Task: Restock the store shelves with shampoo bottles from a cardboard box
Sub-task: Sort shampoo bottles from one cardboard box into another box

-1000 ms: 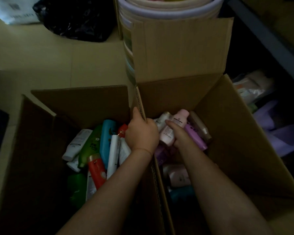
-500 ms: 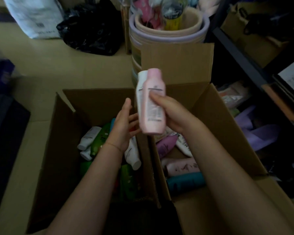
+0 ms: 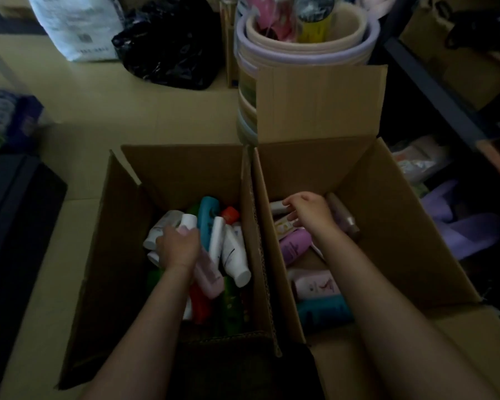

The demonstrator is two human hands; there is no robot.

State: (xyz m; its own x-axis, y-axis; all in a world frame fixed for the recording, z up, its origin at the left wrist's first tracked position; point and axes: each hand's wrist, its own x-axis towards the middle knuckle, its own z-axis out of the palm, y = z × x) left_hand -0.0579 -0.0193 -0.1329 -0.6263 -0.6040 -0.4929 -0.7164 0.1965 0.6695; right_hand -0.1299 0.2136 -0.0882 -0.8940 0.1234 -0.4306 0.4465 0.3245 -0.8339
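Observation:
Two open cardboard boxes stand side by side on the floor. The left box (image 3: 182, 166) holds several bottles: teal, white, red and green. My left hand (image 3: 178, 249) is down in it, gripping a pink bottle (image 3: 210, 274) that lies across the others. The right box (image 3: 393, 226) holds a lilac bottle (image 3: 293, 245), a pale pink bottle (image 3: 315, 285) and a teal bottle (image 3: 324, 311). My right hand (image 3: 308, 212) reaches into the far end of that box, thumb and fingers curled round a white bottle (image 3: 277, 207).
Behind the boxes stands a stack of plastic basins (image 3: 306, 53) with items inside. A black bag (image 3: 168, 44) and a white sack (image 3: 75, 24) lie on the floor at the back. A dark shelf rack (image 3: 433, 90) with purple packs (image 3: 468, 226) runs along the right.
The pink bottle, held up by my right hand half a second ago, now lies in the left box under my left hand. My right hand has dropped into the right box.

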